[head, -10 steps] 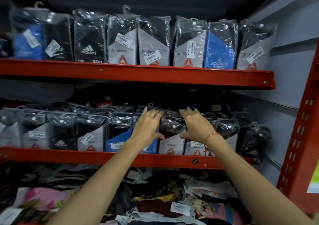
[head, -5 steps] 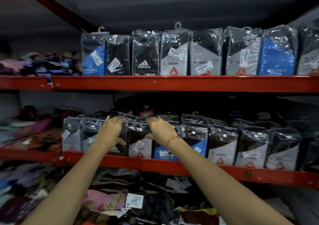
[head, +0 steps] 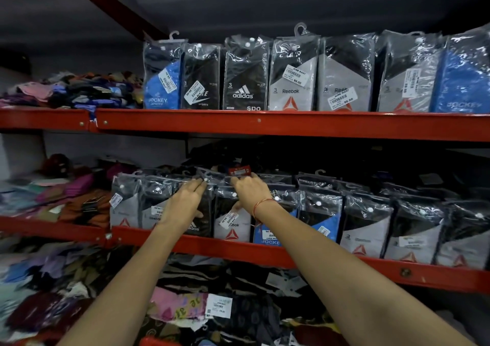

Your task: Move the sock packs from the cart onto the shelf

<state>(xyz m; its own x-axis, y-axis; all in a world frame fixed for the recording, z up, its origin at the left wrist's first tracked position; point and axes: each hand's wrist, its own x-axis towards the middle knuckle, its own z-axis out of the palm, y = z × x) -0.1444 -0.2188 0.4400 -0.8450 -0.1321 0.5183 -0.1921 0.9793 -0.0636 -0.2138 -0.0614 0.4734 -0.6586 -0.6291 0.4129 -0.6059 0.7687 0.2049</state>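
Two bare hands reach up to the middle shelf point(head: 265, 250), both laid on the row of sock packs point(head: 366, 229) that stands upright along its red front edge. The left hand point(head: 185, 202) is spread open, palm flat against the front of a black Adidas pack point(head: 198, 221), with its fingers pointing up to the pack's top and its thumb low on the plastic. The right hand point(head: 249, 192), with a red thread on the wrist, is also open; its fingers curl over the tops of the packs just right of that one, and its thumb presses the front of a grey Reebok pack point(head: 233, 223). Neither hand grips or lifts anything. Packs fill this shelf from near its left end to the right edge of view, several rows deep. On the upper shelf point(head: 291, 124) a second row of packs point(head: 291, 75) stands at the front edge, with loose folded socks point(head: 71, 91) heaped at its left end. Below, mixed garments point(head: 185, 306) lie in a loose pile.
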